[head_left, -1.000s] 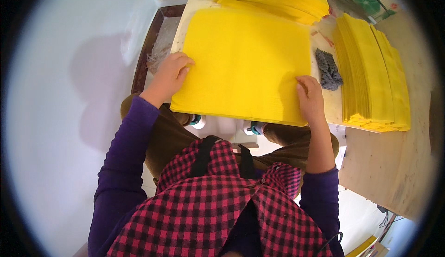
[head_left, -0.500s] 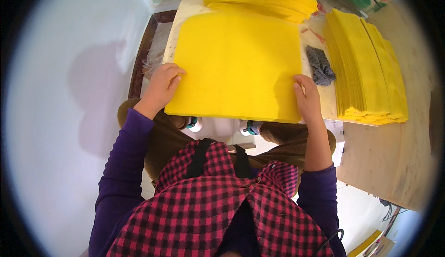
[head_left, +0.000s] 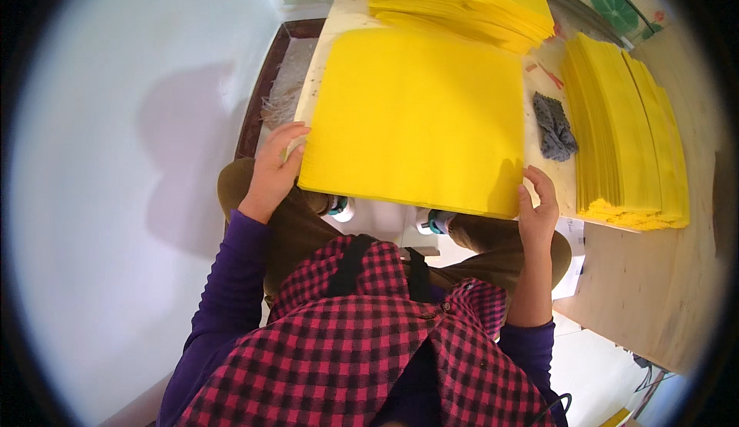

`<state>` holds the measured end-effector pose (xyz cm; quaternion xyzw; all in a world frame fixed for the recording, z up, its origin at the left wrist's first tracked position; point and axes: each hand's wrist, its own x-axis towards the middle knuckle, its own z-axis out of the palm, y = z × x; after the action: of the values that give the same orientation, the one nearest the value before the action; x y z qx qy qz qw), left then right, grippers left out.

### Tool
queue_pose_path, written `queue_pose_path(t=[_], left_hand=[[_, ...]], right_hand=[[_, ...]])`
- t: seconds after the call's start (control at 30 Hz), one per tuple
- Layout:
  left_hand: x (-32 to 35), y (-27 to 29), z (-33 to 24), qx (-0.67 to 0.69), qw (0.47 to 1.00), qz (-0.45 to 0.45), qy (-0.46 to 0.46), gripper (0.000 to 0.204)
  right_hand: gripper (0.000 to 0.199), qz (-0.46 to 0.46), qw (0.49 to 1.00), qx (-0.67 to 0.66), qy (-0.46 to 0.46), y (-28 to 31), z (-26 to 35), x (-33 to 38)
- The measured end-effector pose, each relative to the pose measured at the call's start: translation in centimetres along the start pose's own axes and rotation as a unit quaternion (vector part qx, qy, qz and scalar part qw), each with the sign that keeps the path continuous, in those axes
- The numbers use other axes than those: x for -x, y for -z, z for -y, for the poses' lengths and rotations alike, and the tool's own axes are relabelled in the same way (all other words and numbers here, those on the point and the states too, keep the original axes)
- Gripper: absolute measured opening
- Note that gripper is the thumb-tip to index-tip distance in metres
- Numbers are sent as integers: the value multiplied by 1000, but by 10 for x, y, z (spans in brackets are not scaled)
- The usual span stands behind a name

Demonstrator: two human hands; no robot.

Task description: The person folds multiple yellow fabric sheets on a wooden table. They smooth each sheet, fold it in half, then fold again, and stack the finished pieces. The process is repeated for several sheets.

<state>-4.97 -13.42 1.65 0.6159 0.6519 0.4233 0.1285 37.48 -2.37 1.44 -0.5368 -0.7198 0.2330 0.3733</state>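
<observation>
A flat yellow fabric sheet [head_left: 419,119], with what look like more layers beneath it, lies in front of me and overhangs the table's near edge. My left hand [head_left: 275,167] rests against its left edge, with thumb and fingers apart and curved. At the lower right corner, my right hand [head_left: 539,210] touches the side edge; a gap shows between its thumb and forefinger. Neither hand is closed around anything. Beyond the sheet sits a thick pile of yellow fabric [head_left: 462,3].
To the right stand folded yellow fabric stacks [head_left: 627,134], packed side by side. A crumpled dark grey cloth [head_left: 554,127] lies between them and the sheet. Small red strips [head_left: 550,77] are near it. A pale wall [head_left: 100,196] closes off the left, and wooden board [head_left: 639,288] the right.
My right hand has slid down along the right edge toward the near corner, and its fingers have spread. The left hand stays at the left edge. The whole view has shifted slightly.
</observation>
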Motion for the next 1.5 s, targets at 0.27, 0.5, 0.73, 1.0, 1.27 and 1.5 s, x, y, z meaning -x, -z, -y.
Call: queue_pose_path(t=[0.27, 0.5, 0.73, 1.0, 1.27, 1.5], left_hand=[[-5, -2, 0, -36, 998, 48, -15, 27], [-7, -6, 4, -75, 995, 54, -30, 22], [-6, -9, 4, -95, 994, 37, -37, 22], [-7, -9, 7, -109, 992, 21, -59, 18], [-7, -11, 8, -108, 991, -10, -83, 13], [-6, -9, 5, -98, 992, -9, -75, 14]], right_hand=[[31, 23, 998, 33, 38, -9, 0, -2], [31, 38, 997, 40, 45, -8, 0, -5], [27, 47, 995, 60, 59, -3, 2, -13], [20, 56, 986, 114, 112, -1, 3, -20], [12, 23, 979, 108, 174, -6, 4, -24], [11, 27, 981, 107, 162, -5, 7, -20]])
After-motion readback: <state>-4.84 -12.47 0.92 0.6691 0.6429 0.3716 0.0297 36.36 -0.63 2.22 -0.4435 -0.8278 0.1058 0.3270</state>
